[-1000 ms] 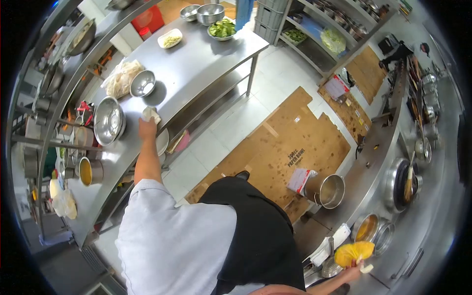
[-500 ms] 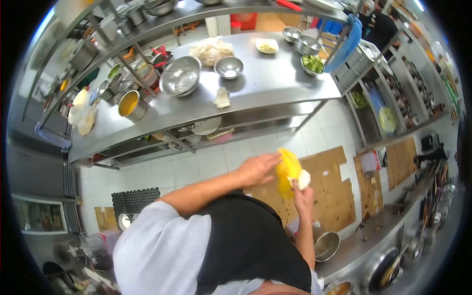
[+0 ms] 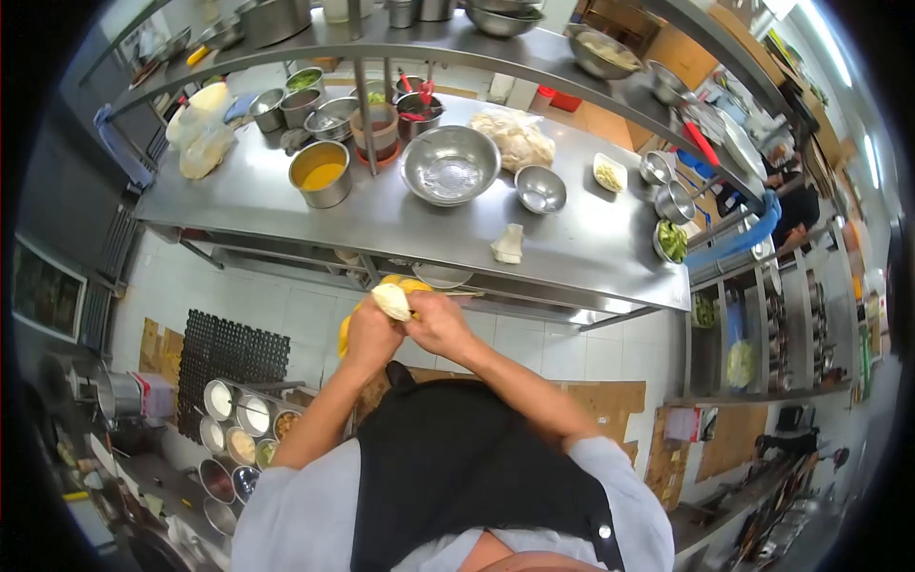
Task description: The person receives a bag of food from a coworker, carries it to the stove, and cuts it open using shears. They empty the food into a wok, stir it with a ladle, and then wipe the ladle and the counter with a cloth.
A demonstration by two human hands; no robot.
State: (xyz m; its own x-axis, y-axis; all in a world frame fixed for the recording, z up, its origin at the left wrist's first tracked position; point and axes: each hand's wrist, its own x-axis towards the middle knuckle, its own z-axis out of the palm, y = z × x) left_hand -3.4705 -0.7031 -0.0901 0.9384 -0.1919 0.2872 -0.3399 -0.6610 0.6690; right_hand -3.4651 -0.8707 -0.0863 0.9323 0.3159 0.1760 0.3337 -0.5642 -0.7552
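Note:
Over the floor gap in front of the steel table, my left hand and my right hand are together. Both have closed fingers around a yellow, soft, bag-like thing with a cream-coloured lump standing up between the hands. Yellow folds show behind and to the left of my left hand; the rest is hidden by the fingers. I cannot tell what the lump is made of. Beyond the hands, a crumpled whitish cloth lies near the front edge of the steel table.
On the table stand a large steel bowl, a smaller bowl, a pot of yellow liquid, a clear bag and a white dish. A shelf runs above. Filled containers stand at lower left.
My view has turned to the right-hand side less and the table more. The hands have swung left with the yellow thing; my left hand, formerly open beside it, is now closed on it.

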